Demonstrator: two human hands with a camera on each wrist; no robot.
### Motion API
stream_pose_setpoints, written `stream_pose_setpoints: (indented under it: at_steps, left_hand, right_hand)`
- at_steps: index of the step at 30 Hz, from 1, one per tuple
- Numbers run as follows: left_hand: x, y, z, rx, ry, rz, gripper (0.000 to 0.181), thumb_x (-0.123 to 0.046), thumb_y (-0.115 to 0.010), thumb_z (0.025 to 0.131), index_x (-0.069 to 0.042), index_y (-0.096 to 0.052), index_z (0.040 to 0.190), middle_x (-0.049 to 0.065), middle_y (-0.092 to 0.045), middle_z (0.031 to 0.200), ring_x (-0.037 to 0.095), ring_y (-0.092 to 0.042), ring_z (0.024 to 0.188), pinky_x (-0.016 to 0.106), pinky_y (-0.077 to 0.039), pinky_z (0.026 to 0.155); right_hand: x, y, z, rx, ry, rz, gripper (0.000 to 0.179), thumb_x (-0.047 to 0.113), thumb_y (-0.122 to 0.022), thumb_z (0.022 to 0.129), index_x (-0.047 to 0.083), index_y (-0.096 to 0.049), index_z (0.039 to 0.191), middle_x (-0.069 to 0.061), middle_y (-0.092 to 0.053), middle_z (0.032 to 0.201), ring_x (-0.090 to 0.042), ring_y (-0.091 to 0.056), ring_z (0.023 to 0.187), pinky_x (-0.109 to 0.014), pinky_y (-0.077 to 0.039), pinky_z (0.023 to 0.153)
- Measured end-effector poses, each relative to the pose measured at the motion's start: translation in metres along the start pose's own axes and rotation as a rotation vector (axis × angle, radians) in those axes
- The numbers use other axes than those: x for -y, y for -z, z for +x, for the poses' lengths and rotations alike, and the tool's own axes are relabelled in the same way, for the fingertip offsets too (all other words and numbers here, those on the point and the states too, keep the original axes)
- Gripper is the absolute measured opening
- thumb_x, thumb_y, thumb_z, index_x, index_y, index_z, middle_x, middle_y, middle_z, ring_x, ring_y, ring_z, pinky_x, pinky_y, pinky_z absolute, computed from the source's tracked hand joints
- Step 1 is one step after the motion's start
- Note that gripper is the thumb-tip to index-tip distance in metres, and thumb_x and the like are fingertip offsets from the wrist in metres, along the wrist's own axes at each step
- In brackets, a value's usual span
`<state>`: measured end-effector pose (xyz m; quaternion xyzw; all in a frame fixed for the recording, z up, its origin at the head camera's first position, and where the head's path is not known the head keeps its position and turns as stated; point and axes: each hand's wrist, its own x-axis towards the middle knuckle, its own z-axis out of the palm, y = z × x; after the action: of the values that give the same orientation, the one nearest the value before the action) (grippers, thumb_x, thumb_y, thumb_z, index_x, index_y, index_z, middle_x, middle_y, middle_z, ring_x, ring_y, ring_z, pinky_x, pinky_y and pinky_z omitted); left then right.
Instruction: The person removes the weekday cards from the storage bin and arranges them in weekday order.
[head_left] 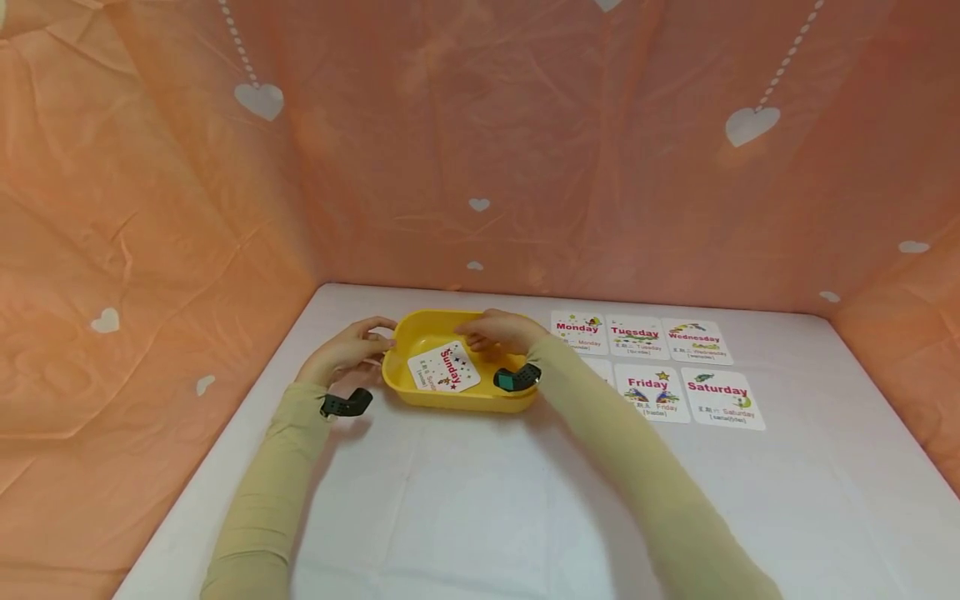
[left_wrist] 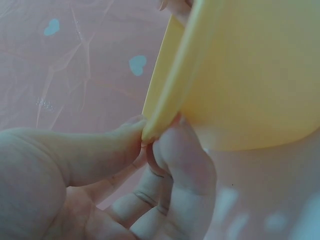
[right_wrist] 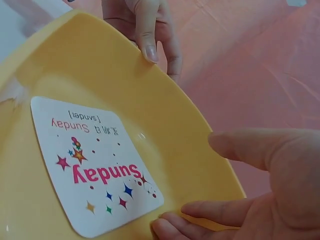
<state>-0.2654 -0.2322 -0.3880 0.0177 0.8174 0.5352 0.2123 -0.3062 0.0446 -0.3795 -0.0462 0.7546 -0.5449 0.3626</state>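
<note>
A yellow plastic basin (head_left: 450,400) sits on the white tabletop. Inside it lies a white square flashcard (head_left: 446,367) printed "Sunday", tilted and face up. At the basin's left end, my left hand (head_left: 345,350) pinches the rim between thumb and fingers; the left wrist view shows the thumb (left_wrist: 107,155) on the outer side of the yellow edge. Reaching over the right part of the basin, my right hand (head_left: 506,331) holds nothing. In the right wrist view its fingertips (right_wrist: 167,226) are close beside the card's corner, with thumb and fingers apart.
Right of the basin, flashcards lie in two rows: Monday (head_left: 577,333), Tuesday (head_left: 636,340) and Wednesday (head_left: 696,342) behind, Friday (head_left: 651,392) and Saturday (head_left: 723,400) in front. Another front card (head_left: 602,368) is mostly covered by my right sleeve. Orange cloth (head_left: 562,167) with hearts encloses the table.
</note>
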Motion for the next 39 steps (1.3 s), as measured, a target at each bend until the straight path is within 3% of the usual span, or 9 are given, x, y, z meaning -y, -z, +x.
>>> stream_pose_setpoints:
  at_steps: [6, 10, 21, 25, 29, 39]
  left_hand:
    - [-0.001, 0.000, 0.002, -0.017, 0.010, 0.015, 0.043, -0.017, -0.054, 0.099, -0.008, -0.041, 0.138, 0.021, -0.058, 0.112, 0.029, -0.061, 0.090, 0.038, -0.052, 0.077]
    - [0.000, 0.000, 0.003, -0.017, 0.011, 0.015, 0.042, -0.016, -0.054, 0.099, -0.008, -0.041, 0.138, 0.020, -0.060, 0.110, 0.028, -0.061, 0.088, 0.036, -0.052, 0.074]
    - [0.001, 0.000, 0.004, -0.015, 0.012, 0.015, 0.043, -0.016, -0.055, 0.098, -0.008, -0.040, 0.138, 0.020, -0.059, 0.112, 0.026, -0.061, 0.089, 0.037, -0.052, 0.075]
    - [0.001, 0.000, 0.005, -0.013, 0.016, 0.023, 0.044, -0.017, -0.055, 0.099, -0.008, -0.039, 0.139, 0.021, -0.056, 0.115, 0.025, -0.060, 0.090, 0.036, -0.052, 0.077]
    - [0.000, 0.000, 0.004, -0.011, 0.009, 0.022, 0.044, -0.017, -0.054, 0.099, -0.007, -0.040, 0.139, 0.021, -0.057, 0.115, 0.024, -0.060, 0.089, 0.035, -0.052, 0.075]
    - [0.002, 0.001, 0.003, -0.010, 0.004, 0.008, 0.043, -0.016, -0.055, 0.098, -0.008, -0.041, 0.138, 0.022, -0.059, 0.109, 0.025, -0.060, 0.085, 0.034, -0.052, 0.071]
  right_hand:
    - [-0.002, -0.002, 0.007, 0.044, 0.006, 0.001, 0.039, 0.031, -0.058, 0.096, -0.007, -0.052, 0.103, -0.007, -0.044, 0.078, -0.020, -0.044, 0.075, -0.032, -0.038, 0.074]
    - [-0.001, -0.004, 0.007, 0.048, -0.009, 0.039, 0.039, 0.031, -0.058, 0.096, -0.008, -0.051, 0.102, -0.008, -0.042, 0.077, -0.020, -0.042, 0.073, -0.032, -0.036, 0.072]
    - [0.001, -0.009, 0.010, 0.012, -0.077, 0.123, 0.045, 0.030, -0.062, 0.094, -0.006, -0.054, 0.120, -0.009, -0.053, 0.089, -0.021, -0.050, 0.083, -0.031, -0.036, 0.076]
    - [0.000, -0.011, 0.010, -0.031, -0.054, 0.068, 0.040, 0.026, -0.062, 0.094, -0.003, -0.058, 0.122, -0.011, -0.059, 0.095, -0.022, -0.051, 0.082, -0.031, -0.037, 0.075]
    - [-0.003, -0.013, 0.012, -0.064, -0.016, -0.054, 0.032, 0.020, -0.060, 0.094, -0.003, -0.062, 0.116, -0.014, -0.063, 0.097, -0.022, -0.051, 0.077, -0.030, -0.040, 0.071]
    - [-0.006, -0.011, 0.025, -0.016, 0.042, -0.271, 0.033, 0.007, -0.051, 0.095, 0.002, -0.059, 0.126, -0.012, -0.063, 0.093, -0.021, -0.052, 0.077, -0.029, -0.045, 0.072]
